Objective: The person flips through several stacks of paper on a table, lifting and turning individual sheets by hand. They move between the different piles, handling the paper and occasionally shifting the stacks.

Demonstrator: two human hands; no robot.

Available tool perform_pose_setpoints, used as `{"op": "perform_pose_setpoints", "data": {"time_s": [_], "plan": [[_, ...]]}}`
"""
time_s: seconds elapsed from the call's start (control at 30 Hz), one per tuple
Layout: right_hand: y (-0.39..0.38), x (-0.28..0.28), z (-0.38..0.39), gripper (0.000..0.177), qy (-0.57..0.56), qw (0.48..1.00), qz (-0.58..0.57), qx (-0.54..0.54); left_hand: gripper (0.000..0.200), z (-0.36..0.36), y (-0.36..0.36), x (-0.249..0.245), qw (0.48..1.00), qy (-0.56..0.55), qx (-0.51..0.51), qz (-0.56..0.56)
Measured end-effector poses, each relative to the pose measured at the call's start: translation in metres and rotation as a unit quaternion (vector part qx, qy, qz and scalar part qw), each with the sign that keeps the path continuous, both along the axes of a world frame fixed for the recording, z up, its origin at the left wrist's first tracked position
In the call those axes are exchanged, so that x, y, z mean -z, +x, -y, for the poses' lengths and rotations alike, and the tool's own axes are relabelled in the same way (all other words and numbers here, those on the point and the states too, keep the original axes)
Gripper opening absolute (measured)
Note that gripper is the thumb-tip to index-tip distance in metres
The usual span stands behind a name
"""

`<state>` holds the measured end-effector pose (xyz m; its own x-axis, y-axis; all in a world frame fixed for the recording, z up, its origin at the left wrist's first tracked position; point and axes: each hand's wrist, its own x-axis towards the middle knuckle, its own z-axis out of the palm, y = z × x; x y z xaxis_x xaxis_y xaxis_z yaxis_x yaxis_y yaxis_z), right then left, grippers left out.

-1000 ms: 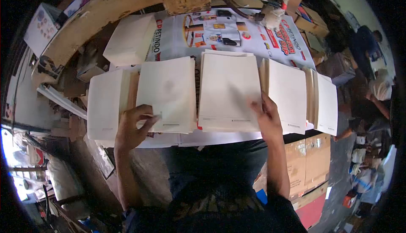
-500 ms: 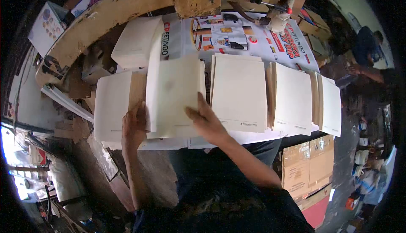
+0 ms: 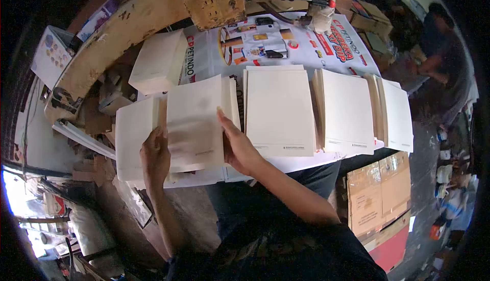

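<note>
Left hand [image 3: 155,156] and right hand [image 3: 237,146] both clamp 1 cream sheet [image 3: 194,123] by its edges, raised above the 2nd pile [image 3: 233,97] from the left; 3 piles [image 3: 278,110] rightward sit untouched on the counter [image 3: 306,51].

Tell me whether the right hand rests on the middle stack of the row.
No: the right hand grips the sheets left of the middle stack.

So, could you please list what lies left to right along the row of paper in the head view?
Leftmost stack, left hand, held sheaf, right hand, centre stack, fourth stack, rightmost stack.
</note>
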<state>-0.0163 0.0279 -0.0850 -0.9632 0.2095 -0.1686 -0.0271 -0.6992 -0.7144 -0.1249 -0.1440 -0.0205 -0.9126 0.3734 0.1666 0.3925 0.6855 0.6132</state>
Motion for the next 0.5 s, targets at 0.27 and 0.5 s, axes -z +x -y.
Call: {"op": "perform_pose_setpoints", "data": {"time_s": [0.27, 0.5], "plan": [[0.029, -0.019, -0.004, 0.056, 0.293, 0.946, -0.108, 0.084, 0.053, -0.016, 0.041, -0.053, 0.952, 0.237, 0.010, 0.195], [0.126, -0.067, -0.082, 0.058, 0.310, 0.917, 0.005, 0.252, 0.057, -0.070, 0.092, -0.046, 0.939, 0.311, 0.091, 0.118]]}}
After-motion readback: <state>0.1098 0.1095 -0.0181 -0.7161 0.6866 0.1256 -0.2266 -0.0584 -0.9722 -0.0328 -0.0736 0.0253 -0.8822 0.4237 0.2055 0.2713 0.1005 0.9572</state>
